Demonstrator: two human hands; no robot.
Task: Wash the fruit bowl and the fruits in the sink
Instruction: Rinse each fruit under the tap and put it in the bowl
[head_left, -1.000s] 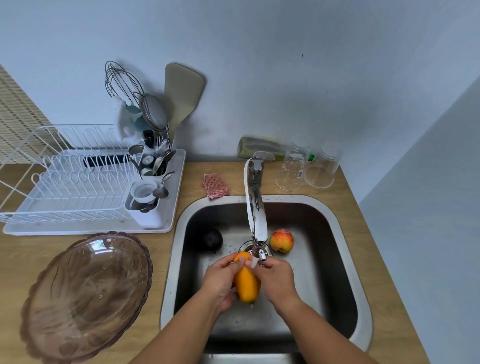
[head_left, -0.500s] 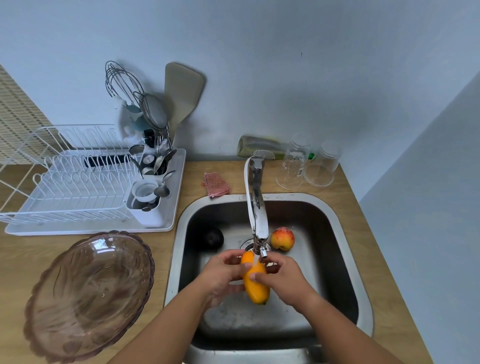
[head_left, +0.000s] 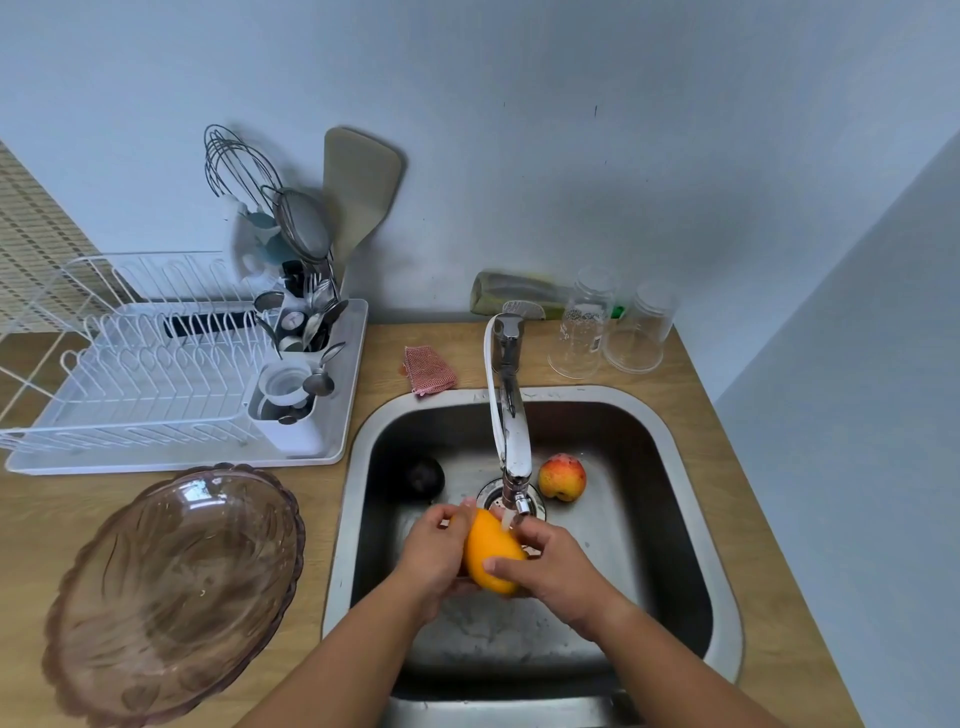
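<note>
Mango (head_left: 491, 553) has rolled and tilted between the hands since a second ago, so its rinse under the tap (head_left: 511, 415) looks mid-way. The left hand (head_left: 434, 551) cups its side; the right hand (head_left: 550, 566) curls round it, thumb across. A peach (head_left: 562, 477) and a dark fruit (head_left: 426, 479) wait in the sink (head_left: 343, 519); the bowl (head_left: 171, 592) rests on the counter (head_left: 727, 467).

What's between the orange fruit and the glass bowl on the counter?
Nothing visible. The left hand and right hand hold the orange fruit under the faucet; only the sink rim and counter separate it from the bowl.
</note>
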